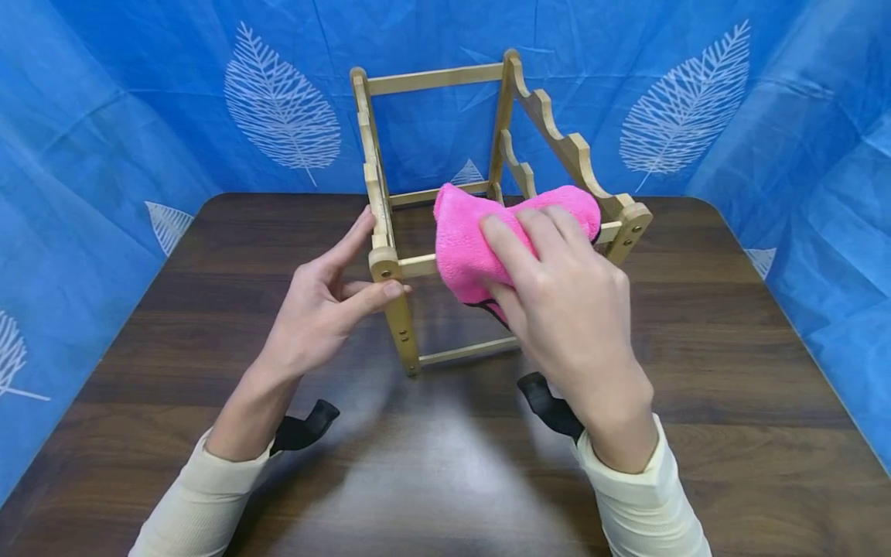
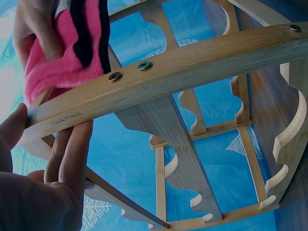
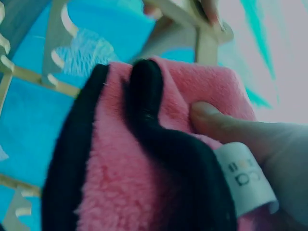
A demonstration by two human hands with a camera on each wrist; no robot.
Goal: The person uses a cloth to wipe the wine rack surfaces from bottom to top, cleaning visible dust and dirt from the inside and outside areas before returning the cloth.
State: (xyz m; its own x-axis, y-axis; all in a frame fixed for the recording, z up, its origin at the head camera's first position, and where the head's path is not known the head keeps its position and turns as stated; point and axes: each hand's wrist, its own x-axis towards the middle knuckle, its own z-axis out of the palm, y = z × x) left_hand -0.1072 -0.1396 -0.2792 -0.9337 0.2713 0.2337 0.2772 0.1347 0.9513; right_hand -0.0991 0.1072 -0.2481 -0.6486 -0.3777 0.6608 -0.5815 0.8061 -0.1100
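A wooden rack [image 1: 404, 325] with scalloped side rails stands on the table. My left hand [image 1: 316, 309] holds its front left corner, with the thumb across the front post and the fingers along the outer side. In the left wrist view, that post [image 2: 192, 62] shows two metal screws near the hand. My right hand [image 1: 571, 286] grips a folded pink cloth [image 1: 466, 240] with black edging, wrapped over the front top rail [image 1: 418, 266]. A white label [image 3: 248, 178] hangs from the cloth in the right wrist view. The cloth hides the middle of the rail.
The dark wood-grain table [image 1: 731, 371] lies under the rack. A blue curtain [image 1: 431, 31] with white leaf prints surrounds it at the back and both sides. Black wrist mounts [image 1: 306, 425] stick out inward from both cream sleeves [image 1: 202, 495].
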